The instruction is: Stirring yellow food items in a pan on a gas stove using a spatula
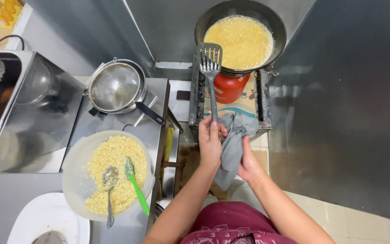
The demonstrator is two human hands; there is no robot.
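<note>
So the steel counter (156, 97) is taking up the whole left side, and it's carrying a big white plate (75, 178) heaped with pale yellow crumbly bits, with a metal spoon (109, 187) and a green-handled spatula (134, 183) lying in the pile. Behind that a metal strainer (116, 86) is sitting in a dark-handled pan, and another white dish (46, 217) is peeking in at the bottom corner. Over on the burner stand, a black frying pan (242, 36) is bubbling with yellow batter or egg, and a red gas canister (228, 87) is sitting right underneath it. The person is standing in front of all this: the left hand (210, 144) is closed around the handle end of a slotted metal turner (211, 68), whose blade is hanging just over the near rim of the pan, and the right hand (249, 160) is bunched around a grey cloth (233, 142) pressed up against the same handle, like they're wiping it. Honestly the thing I'd worry about is that cloth: it's dangling close to the burner, and if a corner is drifting toward the flame it could catch. The grip on the turner is way out at the handle tip too, so the blade could dip into the mix or knock the pan. The steel walls are boxing things in on the right, so there's not much elbow room.
</note>
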